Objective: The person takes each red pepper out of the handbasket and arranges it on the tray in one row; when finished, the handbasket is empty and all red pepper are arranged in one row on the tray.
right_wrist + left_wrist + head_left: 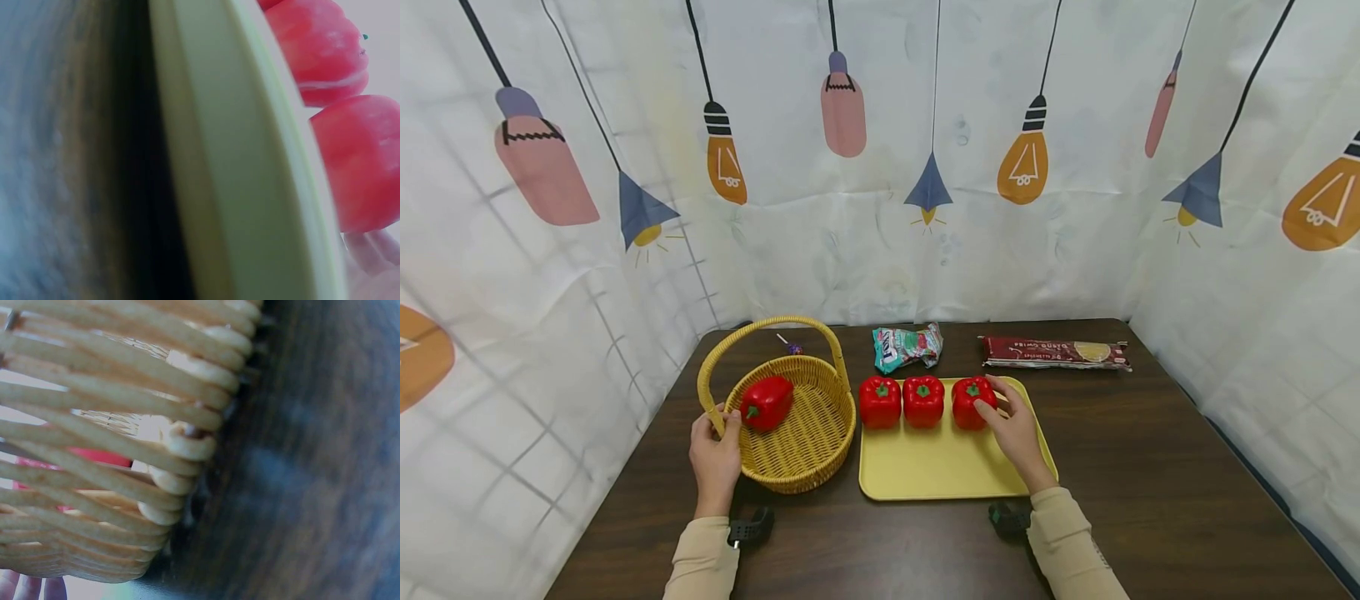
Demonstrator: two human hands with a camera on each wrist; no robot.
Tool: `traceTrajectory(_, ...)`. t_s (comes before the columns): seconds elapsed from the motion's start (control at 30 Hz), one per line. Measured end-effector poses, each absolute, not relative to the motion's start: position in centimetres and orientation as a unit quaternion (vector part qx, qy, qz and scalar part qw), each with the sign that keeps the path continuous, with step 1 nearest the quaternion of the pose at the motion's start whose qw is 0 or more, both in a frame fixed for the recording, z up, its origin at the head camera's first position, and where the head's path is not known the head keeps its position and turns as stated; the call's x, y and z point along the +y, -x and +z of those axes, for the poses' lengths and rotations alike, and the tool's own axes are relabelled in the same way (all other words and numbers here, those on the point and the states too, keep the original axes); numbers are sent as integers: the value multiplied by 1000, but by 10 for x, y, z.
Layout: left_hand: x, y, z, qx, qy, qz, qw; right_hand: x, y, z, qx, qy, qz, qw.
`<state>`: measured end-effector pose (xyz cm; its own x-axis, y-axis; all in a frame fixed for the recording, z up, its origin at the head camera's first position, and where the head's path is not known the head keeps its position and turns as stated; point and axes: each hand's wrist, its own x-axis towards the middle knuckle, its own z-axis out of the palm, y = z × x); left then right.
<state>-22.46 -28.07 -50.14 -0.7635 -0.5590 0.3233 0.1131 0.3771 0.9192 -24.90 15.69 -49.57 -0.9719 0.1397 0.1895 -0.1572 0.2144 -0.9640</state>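
Note:
My left hand (715, 454) grips the yellow wicker basket (805, 475) at its left rim, where the arched handle (707, 379) joins it. Inside the basket a red bell pepper (767, 402) lies on its side. Three more red bell peppers stand in a row on a yellow tray (917, 475). My right hand (1018, 433) pinches the rightmost bell pepper (970, 408) between thumb and fingers. In the left wrist view the basket's weave (112, 444) fills the left half. The right wrist view shows this bell pepper (356, 165) above my fingertips, past the tray's edge (250, 156).
Behind the tray lies a teal snack packet (906, 346), with a dark red spaghetti packet (1052, 352) to its right. A small purple-wrapped lollipop (792, 347) lies behind the basket. White printed curtains (850, 258) enclose the dark wooden table (1150, 500).

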Motion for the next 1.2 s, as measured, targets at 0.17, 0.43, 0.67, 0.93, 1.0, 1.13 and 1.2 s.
traceTrajectory(0.17, -281, 225, -501, -769, -144, -539, 311, 157, 250, -497, -780, -16, 618, 99)
traceTrajectory(0.43, -280, 225, -501, -770, -142, -535, 316, 156, 251, -499, -777, -31, 621, 95)
traceTrajectory(0.67, -279, 224, -500, -768, -142, -539, 317, 154, 254, -502, -776, -39, 623, 88)
traceTrajectory(0.93, -281, 225, -501, -769, -144, -537, 316, 154, 253, -502, -779, -45, 620, 82)
traceTrajectory(1.0, -281, 226, -501, -769, -144, -537, 316, 155, 254, -502, -778, -45, 621, 84)
traceTrajectory(1.13, -281, 225, -502, -769, -145, -538, 314, 155, 253, -502, -777, -42, 622, 86)
traceTrajectory(1.2, -281, 224, -502, -768, -143, -540, 315, 155, 252, -502, -776, -40, 623, 89)
